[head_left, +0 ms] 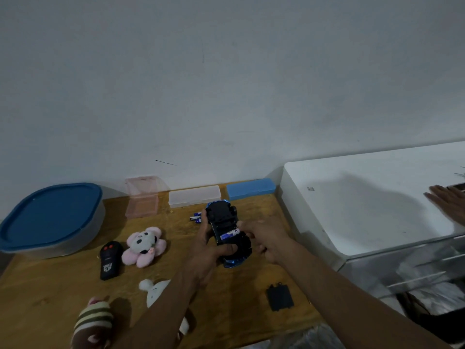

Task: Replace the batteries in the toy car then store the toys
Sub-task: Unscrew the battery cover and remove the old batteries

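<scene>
Left hand point(206, 250): fingers gripping the upturned blue plastic toy car point(227, 233), frame centre.
Right hand point(264, 238): fingers pinching a blue-white cylindrical battery point(229, 234) in the compartment.

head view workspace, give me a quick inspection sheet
surface: wooden table, scuffed.
job's things: toy car upside down, compartment open, battery inside; spare batteries behind it; battery cover lying apart; remote; three plush toys, one pink plush; lidded blue bin.
clutter: pink box, clear case, blue case.
grippers: left hand holds car; right hand at battery.
cables: nothing seen.
surroundings: white cabinet; another person's hand on it.
</scene>
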A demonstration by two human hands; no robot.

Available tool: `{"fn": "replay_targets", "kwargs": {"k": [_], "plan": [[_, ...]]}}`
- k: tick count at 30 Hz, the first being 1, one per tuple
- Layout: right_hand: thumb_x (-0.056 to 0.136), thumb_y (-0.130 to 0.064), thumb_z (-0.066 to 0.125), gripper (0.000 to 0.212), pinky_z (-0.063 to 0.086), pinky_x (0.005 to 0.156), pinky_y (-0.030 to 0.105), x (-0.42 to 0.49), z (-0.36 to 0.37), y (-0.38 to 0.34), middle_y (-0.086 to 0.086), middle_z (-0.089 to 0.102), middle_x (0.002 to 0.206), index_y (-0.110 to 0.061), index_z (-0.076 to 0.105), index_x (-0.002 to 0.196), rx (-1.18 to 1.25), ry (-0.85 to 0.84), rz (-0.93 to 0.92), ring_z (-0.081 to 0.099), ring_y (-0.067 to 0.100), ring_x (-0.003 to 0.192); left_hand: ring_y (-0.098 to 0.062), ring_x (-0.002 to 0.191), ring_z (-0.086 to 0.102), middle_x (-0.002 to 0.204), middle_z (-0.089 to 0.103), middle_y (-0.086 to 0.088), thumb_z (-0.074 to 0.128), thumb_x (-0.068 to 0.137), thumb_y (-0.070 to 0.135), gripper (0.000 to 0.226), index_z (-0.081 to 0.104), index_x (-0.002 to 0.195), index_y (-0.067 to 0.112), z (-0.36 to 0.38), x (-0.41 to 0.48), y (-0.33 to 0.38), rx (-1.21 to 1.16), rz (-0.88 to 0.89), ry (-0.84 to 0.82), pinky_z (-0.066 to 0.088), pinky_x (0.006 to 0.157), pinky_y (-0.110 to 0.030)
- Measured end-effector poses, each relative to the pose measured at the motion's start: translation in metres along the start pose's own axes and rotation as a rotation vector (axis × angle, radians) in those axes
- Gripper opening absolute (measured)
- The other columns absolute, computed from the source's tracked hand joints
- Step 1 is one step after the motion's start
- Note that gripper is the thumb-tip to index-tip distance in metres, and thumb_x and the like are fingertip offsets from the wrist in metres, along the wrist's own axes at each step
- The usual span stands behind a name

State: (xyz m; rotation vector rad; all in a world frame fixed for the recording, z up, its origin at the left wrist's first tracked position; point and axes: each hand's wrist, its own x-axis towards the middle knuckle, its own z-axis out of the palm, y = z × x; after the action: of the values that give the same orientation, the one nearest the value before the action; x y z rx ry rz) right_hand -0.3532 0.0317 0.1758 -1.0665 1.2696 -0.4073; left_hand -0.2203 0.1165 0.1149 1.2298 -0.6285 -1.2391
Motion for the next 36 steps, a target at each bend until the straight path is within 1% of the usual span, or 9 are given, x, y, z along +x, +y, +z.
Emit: {"fn": "replay_targets", "kwargs": {"k": [4,7,12,16,21,25,29,31,36], "plan": [[0.074,-0.015,0.079,0.025,0.037,0.038,0.019,-0.002,0.008,-0.005,0.006,0.068,0.082,-0.006,0.065,0.091,-0.109,-0.002,-0.069,0.055,0.014,0.058,-0.032,0.116,0.059,0.138,0.05,0.001,0.068,0.07,-0.021,0.115,0.017,0.145,0.05,0.0,0.0,-0.002,-0.012,-0.031,-0.025,0.048,0.094,-0.06],[0.074,-0.008,0.078,0.023,0.038,0.037,0.02,0.001,0.012,-0.004,0.011,0.068,0.086,-0.007,0.065,0.093,-0.121,0.029,-0.14,0.048,0.012,0.046,-0.034,0.115,0.06,0.135,0.051,0.001,0.068,0.071,-0.02,0.114,0.02,0.143,0.054,0.005,0.001,-0.001,-0.018,-0.035,-0.069,0.051,0.09,-0.058],[0.075,-0.019,0.079,0.017,0.048,0.047,0.021,0.006,0.005,-0.003,0.002,0.071,0.081,-0.016,0.068,0.087,-0.451,-0.048,-0.319,0.057,0.01,0.043,-0.032,0.114,0.06,0.134,0.051,0.004,0.066,0.073,-0.02,0.113,0.018,0.144,0.052,0.004,-0.002,0.003,-0.01,-0.047,-0.09,0.054,0.086,-0.053],[0.079,-0.025,0.075,0.013,0.044,0.042,0.018,0.007,0.001,-0.006,-0.001,0.07,0.081,-0.019,0.067,0.087,-0.629,-0.065,-0.467,0.056,0.008,0.04,-0.03,0.113,0.062,0.134,0.052,0.004,0.065,0.074,-0.021,0.112,0.018,0.145,0.052,0.004,-0.001,0.003,-0.005,-0.077,-0.108,0.053,0.088,-0.054],[0.089,-0.037,0.062,0.026,0.041,0.052,0.017,0.009,-0.005,-0.01,0.0,0.067,0.082,-0.014,0.068,0.081,-0.671,0.013,-0.576,0.057,0.01,0.063,-0.03,0.115,0.059,0.13,0.054,0.009,0.063,0.074,-0.021,0.111,0.019,0.143,0.054,0.005,-0.002,0.001,0.0,-0.107,-0.127,0.054,0.086,-0.051],[0.088,-0.042,0.061,0.032,0.039,0.048,0.025,0.01,-0.013,-0.008,0.0,0.055,0.059,-0.014,0.06,0.073,-0.332,-0.046,-0.365,0.047,0.012,0.049,-0.035,0.121,0.053,0.14,0.048,-0.003,0.07,0.068,-0.018,0.114,0.023,0.142,0.055,0.002,-0.001,-0.005,0.003,-0.12,-0.151,0.048,0.093,-0.061],[0.081,-0.016,0.071,0.014,0.045,0.046,0.025,0.011,-0.021,-0.003,0.003,0.05,0.057,-0.008,0.061,0.086,0.195,-0.194,-0.048,0.048,0.012,0.048,-0.034,0.123,0.052,0.142,0.045,-0.004,0.071,0.068,-0.018,0.116,0.02,0.142,0.055,0.002,-0.002,-0.014,-0.018,-0.166,-0.148,0.046,0.095,-0.061],[0.079,-0.01,0.074,0.015,0.051,0.05,0.025,0.012,-0.026,0.002,0.005,0.052,0.063,-0.007,0.06,0.083,0.232,-0.192,-0.021,0.054,0.013,0.054,-0.034,0.125,0.051,0.144,0.044,-0.004,0.074,0.065,-0.014,0.116,0.021,0.142,0.056,0.0,-0.003,-0.022,-0.016,-0.188,-0.155,0.044,0.097,-0.062],[0.078,-0.019,0.077,0.026,0.042,0.044,0.02,0.013,-0.04,0.02,0.001,0.049,0.065,-0.014,0.052,0.083,0.078,-0.146,-0.009,0.044,0.009,0.055,-0.029,0.122,0.052,0.138,0.049,0.0,0.065,0.074,-0.019,0.111,0.014,0.148,0.046,0.005,-0.013,-0.039,0.021,-0.245,-0.1,0.043,0.101,-0.058]]}}
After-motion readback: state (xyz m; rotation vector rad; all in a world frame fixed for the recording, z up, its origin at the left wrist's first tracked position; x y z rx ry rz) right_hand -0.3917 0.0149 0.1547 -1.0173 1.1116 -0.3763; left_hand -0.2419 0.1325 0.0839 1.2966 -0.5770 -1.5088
